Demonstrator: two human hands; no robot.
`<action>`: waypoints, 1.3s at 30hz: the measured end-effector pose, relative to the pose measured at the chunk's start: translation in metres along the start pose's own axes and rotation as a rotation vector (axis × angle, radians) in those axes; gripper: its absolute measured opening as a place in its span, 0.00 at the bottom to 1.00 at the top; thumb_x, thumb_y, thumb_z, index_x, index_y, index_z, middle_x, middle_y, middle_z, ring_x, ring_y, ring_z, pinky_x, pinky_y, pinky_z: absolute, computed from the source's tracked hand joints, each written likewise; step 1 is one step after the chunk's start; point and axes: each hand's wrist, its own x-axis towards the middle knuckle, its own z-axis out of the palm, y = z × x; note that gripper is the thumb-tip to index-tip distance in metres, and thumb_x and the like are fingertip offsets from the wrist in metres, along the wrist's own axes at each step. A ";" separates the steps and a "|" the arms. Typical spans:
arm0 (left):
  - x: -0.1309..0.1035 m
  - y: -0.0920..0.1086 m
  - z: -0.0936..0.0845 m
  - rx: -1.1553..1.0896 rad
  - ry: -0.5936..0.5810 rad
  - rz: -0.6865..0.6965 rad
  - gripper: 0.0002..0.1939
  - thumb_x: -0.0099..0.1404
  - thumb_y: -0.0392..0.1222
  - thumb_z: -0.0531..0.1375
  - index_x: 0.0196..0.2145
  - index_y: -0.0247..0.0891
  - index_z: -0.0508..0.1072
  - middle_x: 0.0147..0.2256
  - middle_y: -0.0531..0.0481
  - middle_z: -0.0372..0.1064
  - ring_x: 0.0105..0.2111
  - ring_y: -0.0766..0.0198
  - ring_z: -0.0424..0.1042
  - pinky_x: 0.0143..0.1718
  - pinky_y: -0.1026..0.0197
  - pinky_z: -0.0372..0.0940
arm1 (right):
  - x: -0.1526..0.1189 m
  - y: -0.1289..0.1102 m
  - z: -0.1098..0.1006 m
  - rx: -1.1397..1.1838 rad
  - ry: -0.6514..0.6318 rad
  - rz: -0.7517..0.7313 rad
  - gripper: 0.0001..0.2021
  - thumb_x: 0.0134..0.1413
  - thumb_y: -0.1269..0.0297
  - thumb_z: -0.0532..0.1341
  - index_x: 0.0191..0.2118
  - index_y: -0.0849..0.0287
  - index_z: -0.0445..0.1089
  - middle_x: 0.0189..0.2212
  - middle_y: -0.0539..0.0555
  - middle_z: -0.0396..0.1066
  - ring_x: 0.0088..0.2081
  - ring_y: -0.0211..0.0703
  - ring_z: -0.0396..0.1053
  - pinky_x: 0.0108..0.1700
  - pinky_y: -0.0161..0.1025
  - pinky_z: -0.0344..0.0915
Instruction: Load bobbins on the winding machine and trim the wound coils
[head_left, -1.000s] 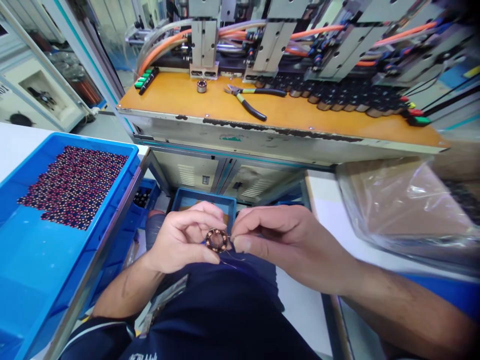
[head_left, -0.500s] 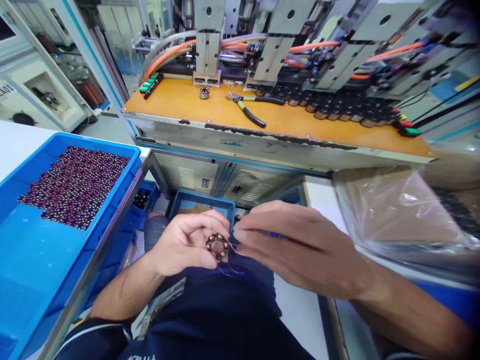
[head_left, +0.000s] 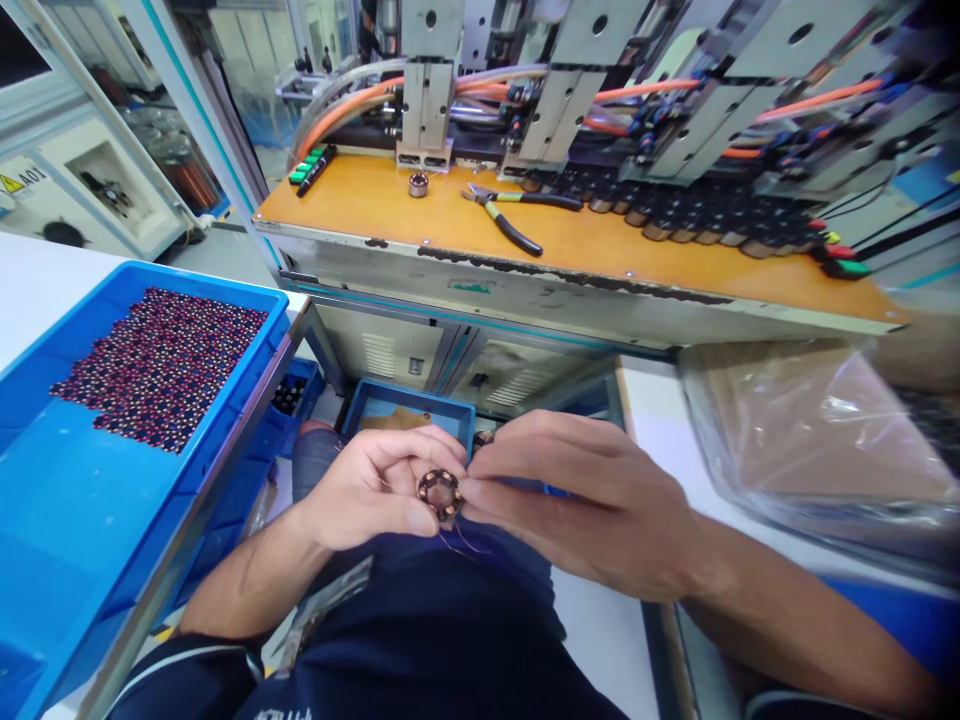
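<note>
My left hand (head_left: pixel 382 488) holds a small wound motor stator (head_left: pixel 450 508) between its thumb and curled fingers, with the round opening facing up toward me. The stator is a dark ring with copper coils. Thin copper wires (head_left: pixel 463 541) hang loose below it, and another strand shows by the left fingers. My right hand (head_left: pixel 585 490) has come up against the stator's right edge. Its thumb and forefinger are pinched together there, on what looks like a wire end; the fingertips mostly hide it.
A blue tray (head_left: pixel 45 500) on the left bears many small wound parts. On the orange bench (head_left: pixel 360 215) lie cutting pliers (head_left: pixel 504 212), a single stator (head_left: pixel 418 185), green-and-black markers (head_left: pixel 315 170) and rows of dark parts (head_left: pixel 697 210). A plastic-wrapped box (head_left: pixel 817 420) stands at right.
My right hand has closed in from slightly apart, and its fingertips now meet at the stator's right edge. The left hand keeps its hold. The whole view has shifted a little.
</note>
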 end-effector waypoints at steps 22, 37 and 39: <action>-0.012 0.003 -0.003 0.416 0.107 0.078 0.13 0.65 0.36 0.64 0.48 0.38 0.74 0.29 0.52 0.72 0.27 0.70 0.72 0.30 0.68 0.68 | -0.012 -0.012 0.038 -0.038 0.294 0.214 0.04 0.59 0.77 0.60 0.37 0.63 0.67 0.31 0.55 0.71 0.30 0.37 0.71 0.32 0.33 0.71; -0.005 -0.011 -0.003 0.051 0.031 0.374 0.16 0.52 0.42 0.74 0.35 0.40 0.73 0.41 0.47 0.77 0.49 0.55 0.76 0.51 0.52 0.70 | -0.012 -0.013 0.033 -0.117 0.318 0.196 0.05 0.60 0.76 0.59 0.39 0.61 0.68 0.31 0.54 0.71 0.31 0.38 0.72 0.32 0.35 0.72; -0.003 -0.012 -0.002 0.004 0.040 0.259 0.19 0.56 0.47 0.72 0.42 0.41 0.74 0.44 0.47 0.77 0.49 0.57 0.75 0.53 0.53 0.68 | -0.013 -0.011 0.032 -0.137 0.311 0.138 0.03 0.61 0.75 0.59 0.39 0.61 0.68 0.31 0.54 0.70 0.31 0.37 0.72 0.32 0.35 0.72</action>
